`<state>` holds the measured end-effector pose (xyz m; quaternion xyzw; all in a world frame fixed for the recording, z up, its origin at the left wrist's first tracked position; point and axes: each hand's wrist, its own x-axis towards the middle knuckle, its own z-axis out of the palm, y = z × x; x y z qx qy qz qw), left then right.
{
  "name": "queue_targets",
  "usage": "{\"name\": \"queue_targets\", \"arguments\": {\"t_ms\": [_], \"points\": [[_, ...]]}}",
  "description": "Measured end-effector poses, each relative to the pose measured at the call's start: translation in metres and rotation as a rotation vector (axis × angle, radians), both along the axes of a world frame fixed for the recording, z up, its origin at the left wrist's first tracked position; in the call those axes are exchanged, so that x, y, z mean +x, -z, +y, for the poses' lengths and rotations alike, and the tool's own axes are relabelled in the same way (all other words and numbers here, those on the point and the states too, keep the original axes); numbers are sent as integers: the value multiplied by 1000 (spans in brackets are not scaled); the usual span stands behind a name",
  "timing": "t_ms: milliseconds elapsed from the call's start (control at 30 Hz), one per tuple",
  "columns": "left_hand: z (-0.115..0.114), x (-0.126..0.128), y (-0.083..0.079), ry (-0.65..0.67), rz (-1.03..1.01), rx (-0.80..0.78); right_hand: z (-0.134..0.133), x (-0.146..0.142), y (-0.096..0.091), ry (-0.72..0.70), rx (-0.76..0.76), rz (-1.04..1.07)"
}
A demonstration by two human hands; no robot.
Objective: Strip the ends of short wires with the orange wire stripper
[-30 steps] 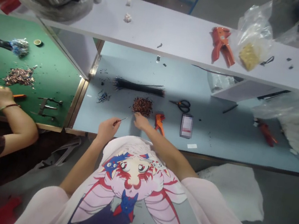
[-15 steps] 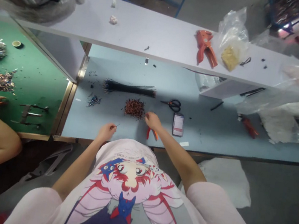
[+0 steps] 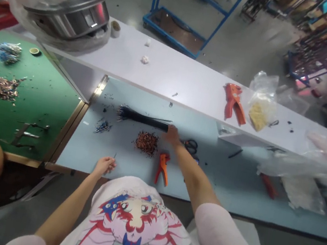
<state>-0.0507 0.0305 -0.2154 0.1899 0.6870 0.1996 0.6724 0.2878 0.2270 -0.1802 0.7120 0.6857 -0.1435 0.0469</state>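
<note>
My left hand (image 3: pixel 104 166) is closed in a pinch on a thin dark wire (image 3: pixel 115 155); only its short tip shows above the fingers, the rest being hidden. My right hand (image 3: pixel 172 135), reaching toward one o'clock, lies at the right end of a long bundle of black wires (image 3: pixel 142 119) on a pale blue bench top (image 3: pixel 118 165). The hand covers that end, so I cannot tell whether it grasps the bundle or only touches it. Black-handled scissors (image 3: pixel 191 146) lie just right of the hand, partly hidden. At twelve o'clock sits a heap of reddish-brown wire pieces (image 3: pixel 146 143), with orange wire strippers (image 3: pixel 162 168) at its five o'clock.
</note>
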Motion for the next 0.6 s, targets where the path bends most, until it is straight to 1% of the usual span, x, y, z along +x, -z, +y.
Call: {"name": "queue_targets", "arguments": {"t_ms": [167,267,333,433,600], "points": [[2,-5,2,-71,-58,-56,32,-2,15,55,44,-36],[3,-8,1,-87,-107,-78,39,-6,21,74,49,-40],[4,-9,0,-93,-132,-85,36,-9,25,78,48,-39],[4,-10,0,-102,-148,-93,25,-14,27,71,63,-32],[2,-10,6,-96,-157,-102,12,-13,22,71,86,1]]}}
